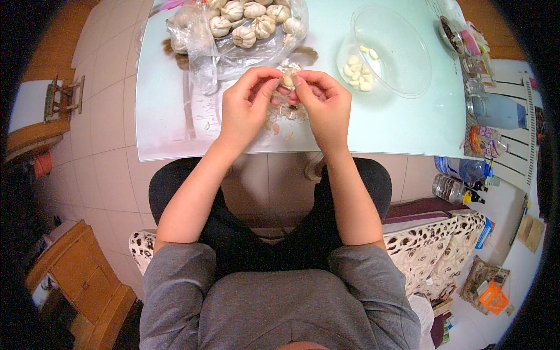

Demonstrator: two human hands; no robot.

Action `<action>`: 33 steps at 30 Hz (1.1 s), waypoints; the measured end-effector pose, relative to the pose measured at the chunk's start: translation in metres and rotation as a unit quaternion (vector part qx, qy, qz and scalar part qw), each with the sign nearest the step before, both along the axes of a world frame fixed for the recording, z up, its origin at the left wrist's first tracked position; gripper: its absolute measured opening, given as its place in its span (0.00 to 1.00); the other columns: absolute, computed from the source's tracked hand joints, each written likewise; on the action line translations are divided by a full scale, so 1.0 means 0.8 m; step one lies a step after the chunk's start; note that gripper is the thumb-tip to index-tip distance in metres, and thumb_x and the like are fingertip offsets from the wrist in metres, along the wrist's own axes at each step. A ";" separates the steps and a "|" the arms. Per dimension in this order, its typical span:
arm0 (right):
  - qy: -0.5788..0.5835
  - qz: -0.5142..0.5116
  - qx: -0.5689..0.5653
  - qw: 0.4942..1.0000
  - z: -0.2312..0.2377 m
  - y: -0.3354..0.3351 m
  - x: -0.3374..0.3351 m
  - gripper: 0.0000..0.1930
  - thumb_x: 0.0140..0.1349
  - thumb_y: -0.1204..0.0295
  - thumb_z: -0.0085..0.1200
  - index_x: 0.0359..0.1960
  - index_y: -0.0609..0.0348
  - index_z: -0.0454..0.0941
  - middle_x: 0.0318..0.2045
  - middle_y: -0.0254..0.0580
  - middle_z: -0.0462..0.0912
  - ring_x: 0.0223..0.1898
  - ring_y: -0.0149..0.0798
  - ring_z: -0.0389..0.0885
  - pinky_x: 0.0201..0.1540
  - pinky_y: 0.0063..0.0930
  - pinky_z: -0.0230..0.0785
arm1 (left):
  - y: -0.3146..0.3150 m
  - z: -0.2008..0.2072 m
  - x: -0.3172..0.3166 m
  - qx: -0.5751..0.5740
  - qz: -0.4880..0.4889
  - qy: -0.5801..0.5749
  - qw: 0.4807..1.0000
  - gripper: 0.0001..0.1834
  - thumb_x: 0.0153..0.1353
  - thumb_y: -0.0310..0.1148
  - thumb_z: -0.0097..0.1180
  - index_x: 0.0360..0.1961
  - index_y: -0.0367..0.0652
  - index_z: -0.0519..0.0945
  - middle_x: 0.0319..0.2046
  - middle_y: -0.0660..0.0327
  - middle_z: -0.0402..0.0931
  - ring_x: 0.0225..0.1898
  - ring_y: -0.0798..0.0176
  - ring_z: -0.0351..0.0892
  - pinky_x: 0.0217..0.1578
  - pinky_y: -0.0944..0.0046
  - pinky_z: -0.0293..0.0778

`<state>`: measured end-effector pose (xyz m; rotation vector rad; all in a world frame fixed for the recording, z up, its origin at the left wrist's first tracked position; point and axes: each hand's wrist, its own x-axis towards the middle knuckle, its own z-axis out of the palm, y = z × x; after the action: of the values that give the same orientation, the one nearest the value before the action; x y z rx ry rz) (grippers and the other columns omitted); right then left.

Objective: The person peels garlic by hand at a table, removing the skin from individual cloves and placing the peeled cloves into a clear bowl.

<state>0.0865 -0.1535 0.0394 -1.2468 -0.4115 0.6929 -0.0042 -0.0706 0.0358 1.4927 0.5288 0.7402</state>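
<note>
Both hands (pixel 248 102) (pixel 324 102) pinch a garlic piece (pixel 288 80) between them, over peelings (pixel 297 112) on the table (pixel 402 125)

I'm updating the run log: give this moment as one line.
left hand and right hand: holding garlic; bowl: peeled cloves; bag: garlic bulbs; table: skins

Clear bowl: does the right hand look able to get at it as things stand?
Probably yes: the bowl stands beyond and to the right of the right hand, nothing showing between them, though that hand pinches garlic.
</note>
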 end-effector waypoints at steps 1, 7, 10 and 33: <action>0.001 -0.004 0.003 1.000 -0.001 0.000 0.000 0.07 0.52 0.79 0.51 0.31 0.71 0.72 0.24 0.39 0.76 0.24 0.25 0.76 0.26 0.14 0.69 | 0.000 0.003 0.000 0.003 0.006 0.004 1.000 0.04 0.52 0.22 0.49 0.30 0.35 0.74 0.28 0.62 0.75 0.29 0.73 0.75 0.26 0.75 0.70; -0.131 -0.022 -0.062 0.989 -0.008 -0.003 0.005 0.05 0.51 0.78 0.51 0.29 0.68 0.74 0.24 0.36 0.77 0.23 0.22 0.74 0.23 0.12 0.66 | 0.007 -0.007 -0.005 0.074 -0.020 0.041 0.996 0.07 0.52 0.22 0.50 0.34 0.35 0.73 0.30 0.63 0.74 0.29 0.73 0.74 0.27 0.74 0.70; -0.124 -0.047 -0.047 0.990 -0.007 -0.001 0.000 0.04 0.50 0.78 0.52 0.28 0.67 0.74 0.23 0.35 0.77 0.21 0.21 0.72 0.22 0.12 0.64 | 0.005 -0.002 -0.005 0.041 -0.022 0.017 0.999 0.06 0.53 0.22 0.49 0.33 0.35 0.71 0.32 0.60 0.74 0.31 0.70 0.74 0.28 0.73 0.71; -0.431 -0.005 -0.079 0.899 0.000 -0.002 -0.003 0.04 0.45 0.79 0.52 0.25 0.62 0.75 0.24 0.41 0.75 0.23 0.39 0.74 0.25 0.25 0.66 | 0.015 -0.003 -0.007 -0.133 -0.054 -0.011 0.990 0.08 0.53 0.24 0.50 0.34 0.35 0.68 0.29 0.61 0.72 0.29 0.71 0.73 0.30 0.74 0.70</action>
<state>0.0844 -0.1549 0.0395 -1.6777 -1.0892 0.1196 -0.0096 -0.0584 0.0333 1.2534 0.5055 0.5774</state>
